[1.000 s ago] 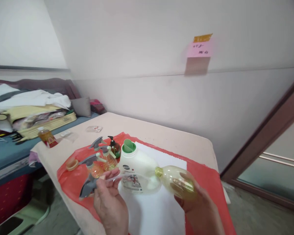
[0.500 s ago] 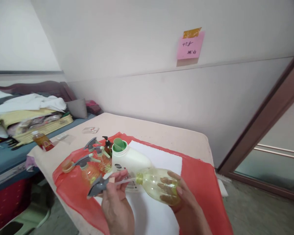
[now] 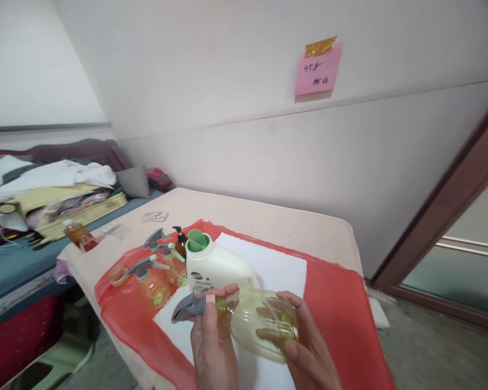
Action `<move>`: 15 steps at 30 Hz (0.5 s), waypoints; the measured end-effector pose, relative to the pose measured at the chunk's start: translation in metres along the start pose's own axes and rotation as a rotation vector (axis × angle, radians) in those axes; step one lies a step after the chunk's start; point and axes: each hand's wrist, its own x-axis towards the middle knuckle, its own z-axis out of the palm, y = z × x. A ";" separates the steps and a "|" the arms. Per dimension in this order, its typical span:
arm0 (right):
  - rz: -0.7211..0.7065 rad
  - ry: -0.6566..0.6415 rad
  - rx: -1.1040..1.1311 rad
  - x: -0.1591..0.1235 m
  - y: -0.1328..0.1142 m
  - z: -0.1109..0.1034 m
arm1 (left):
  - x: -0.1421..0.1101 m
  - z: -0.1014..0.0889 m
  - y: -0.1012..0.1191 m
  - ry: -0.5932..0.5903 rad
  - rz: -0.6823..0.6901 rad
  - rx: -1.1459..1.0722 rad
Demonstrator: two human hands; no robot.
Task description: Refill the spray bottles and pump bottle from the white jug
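Observation:
My left hand (image 3: 215, 338) grips a grey trigger spray head (image 3: 189, 307) at the bottle's neck. My right hand (image 3: 305, 338) is wrapped around the base of a clear yellowish spray bottle (image 3: 254, 319), which lies nearly sideways in the air. The dip tube shows inside the bottle. Whether the head's collar is seated on the neck is hidden by my left fingers. Just behind stands a pale green jug (image 3: 219, 265) with a green cup in its mouth. To its left are several spray bottles (image 3: 153, 284) with grey heads and a brown pump bottle (image 3: 181, 244).
A white sheet (image 3: 276, 260) lies on red plastic (image 3: 341, 303) over a pale table (image 3: 244, 206). An amber bottle (image 3: 79, 235) lies at the table's left edge. Left is a bench (image 3: 4, 271) piled with cloth; behind, a wall with a pink note (image 3: 319, 70).
The spray head has moved right to the bottle's neck, and its dip tube has slid into the bottle. My hands have come closer together.

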 end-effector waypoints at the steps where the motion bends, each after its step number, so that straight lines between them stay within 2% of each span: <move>1: -0.001 0.006 0.001 0.000 -0.001 0.000 | 0.001 0.000 0.000 -0.001 -0.012 -0.003; 5: -0.025 0.049 0.035 0.000 -0.003 -0.001 | 0.006 -0.004 0.004 -0.011 -0.021 -0.038; 11: -0.007 0.064 0.043 0.002 0.001 0.001 | 0.007 -0.004 0.004 -0.005 0.113 -0.095; 15: 0.027 0.024 0.104 0.001 0.005 0.003 | 0.002 -0.002 0.001 -0.055 0.063 -0.057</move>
